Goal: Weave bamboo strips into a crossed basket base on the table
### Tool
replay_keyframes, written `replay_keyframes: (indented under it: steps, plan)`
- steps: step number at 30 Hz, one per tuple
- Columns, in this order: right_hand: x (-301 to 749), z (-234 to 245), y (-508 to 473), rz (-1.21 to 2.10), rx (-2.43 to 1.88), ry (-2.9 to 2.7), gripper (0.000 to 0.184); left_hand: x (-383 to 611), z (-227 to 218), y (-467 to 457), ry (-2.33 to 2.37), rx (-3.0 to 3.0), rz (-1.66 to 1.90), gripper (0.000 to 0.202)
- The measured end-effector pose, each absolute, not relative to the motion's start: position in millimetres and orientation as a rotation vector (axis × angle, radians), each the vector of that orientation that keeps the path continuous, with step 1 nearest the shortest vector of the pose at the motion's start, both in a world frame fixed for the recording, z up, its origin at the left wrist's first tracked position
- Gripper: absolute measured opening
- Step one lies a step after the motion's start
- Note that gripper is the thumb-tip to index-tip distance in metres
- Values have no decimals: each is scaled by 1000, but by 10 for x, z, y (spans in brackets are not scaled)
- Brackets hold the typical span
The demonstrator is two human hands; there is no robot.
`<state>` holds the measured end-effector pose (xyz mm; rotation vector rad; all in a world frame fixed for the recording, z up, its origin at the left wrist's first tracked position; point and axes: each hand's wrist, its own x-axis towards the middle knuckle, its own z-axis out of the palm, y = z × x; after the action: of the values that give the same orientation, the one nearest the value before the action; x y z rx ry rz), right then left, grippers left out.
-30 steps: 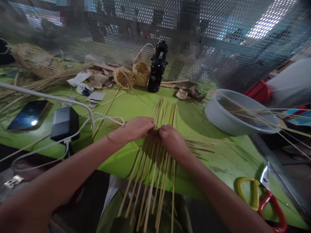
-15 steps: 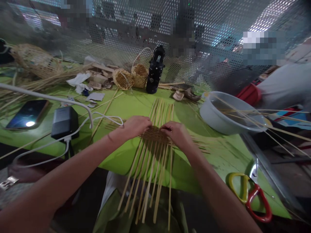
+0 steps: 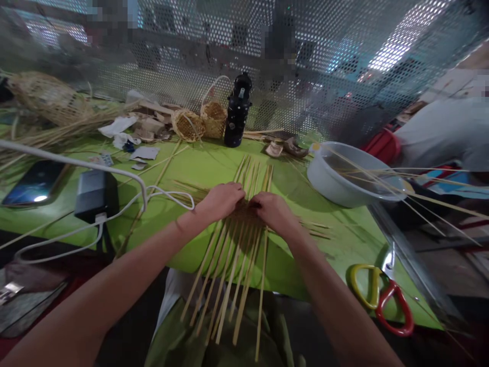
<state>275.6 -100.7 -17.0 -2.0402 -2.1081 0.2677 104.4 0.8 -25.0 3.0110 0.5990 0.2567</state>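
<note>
A partly woven mat of pale bamboo strips (image 3: 241, 218) lies on the green table in front of me, its long loose strips (image 3: 229, 285) hanging past the near edge over my lap. My left hand (image 3: 225, 200) is closed at the mat's upper left, fingertips pinching the strips. Close beside it, my right hand (image 3: 272, 208) pinches strips at the upper right, thumb and fingers together. Both hands cover part of the weave, so the exact strips in the fingers cannot be told. More strip ends stick out sideways beyond each hand.
Red-and-yellow-handled scissors (image 3: 382, 290) lie at the right edge. A white basin (image 3: 344, 183) holds long strips that jut out rightward. Behind stand a black bottle (image 3: 237, 112) and small baskets (image 3: 214, 120). At left are a phone (image 3: 34, 181), a black power block (image 3: 96, 196) and a white cable (image 3: 126, 176).
My left hand has shifted slightly right, bringing the two hands closer together over the mat. The whole view has turned a little, so the surroundings sit further left.
</note>
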Motion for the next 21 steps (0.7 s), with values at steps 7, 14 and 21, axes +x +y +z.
replay_keyframes:
  steps: [7, 14, 21]
  plan:
    - [2732, -195, -1035, 202, -2058, -2169, 32, 1063, -327, 55, 610, 2917, 313, 12]
    - [2739, -208, -1089, 148, -1998, -2150, 30, 1039, -303, -58, 644, 2917, 364, 17]
    - [3057, -150, -1219, 341, -1800, -1801, 15, 924, -310, -225, 639, 2927, 438, 16]
